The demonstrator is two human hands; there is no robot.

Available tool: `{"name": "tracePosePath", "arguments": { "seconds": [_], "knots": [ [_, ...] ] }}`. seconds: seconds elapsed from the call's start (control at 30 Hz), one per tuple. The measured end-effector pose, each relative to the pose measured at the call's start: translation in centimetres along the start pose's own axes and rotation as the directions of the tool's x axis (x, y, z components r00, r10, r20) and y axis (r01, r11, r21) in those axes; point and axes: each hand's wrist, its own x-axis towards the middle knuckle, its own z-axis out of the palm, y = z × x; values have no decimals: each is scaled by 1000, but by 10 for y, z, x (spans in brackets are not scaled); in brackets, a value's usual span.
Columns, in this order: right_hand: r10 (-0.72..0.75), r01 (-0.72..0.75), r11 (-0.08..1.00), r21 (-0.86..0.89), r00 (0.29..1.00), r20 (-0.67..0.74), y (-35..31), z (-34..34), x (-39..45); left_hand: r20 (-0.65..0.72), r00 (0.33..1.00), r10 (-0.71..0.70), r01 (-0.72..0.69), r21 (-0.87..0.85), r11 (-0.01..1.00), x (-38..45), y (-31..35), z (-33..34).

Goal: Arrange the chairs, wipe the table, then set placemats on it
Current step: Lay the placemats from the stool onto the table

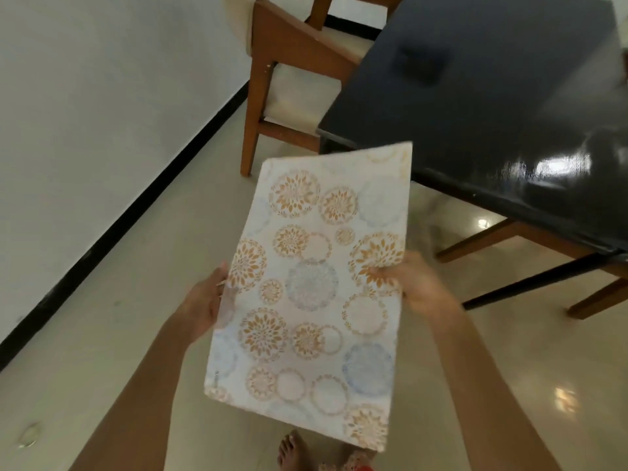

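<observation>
A white placemat (316, 283) printed with orange and blue flower circles is held flat in the air over the floor, its far end close to the corner of the glossy black table (475, 96). My left hand (204, 300) holds its left edge. My right hand (418, 283) pinches its right edge, thumb on top. A wooden chair (292, 45) with a cream seat stands at the table's far left side, its seat partly under the tabletop.
A white wall (85, 113) with a black skirting runs along the left. The floor is shiny beige tile (509, 368). Wooden legs of another chair (509, 232) show under the table's near edge. My bare feet (295, 450) are at the bottom.
</observation>
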Motion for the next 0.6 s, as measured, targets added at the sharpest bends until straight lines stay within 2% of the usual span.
{"name": "tracePosePath", "arguments": {
  "seconds": [0.07,0.13,0.23,0.37,0.6],
  "knots": [
    [91,-92,994,52,996,13,36,14,21,-113,988,102,-74,228,971,-3,-8,-7],
    [153,-152,983,104,988,-2,68,27,36,-202,960,193,-116,340,933,-5,-17,-8],
    [221,-213,963,167,975,-27,102,41,49,-312,921,232,-126,326,937,-8,-32,-5],
    [203,-179,953,244,976,-77,124,50,59,-413,873,259,-75,410,909,-2,-47,-5],
    [192,-180,959,220,981,-35,131,49,58,-514,806,292,-24,465,885,4,-58,1]
  ]
}}
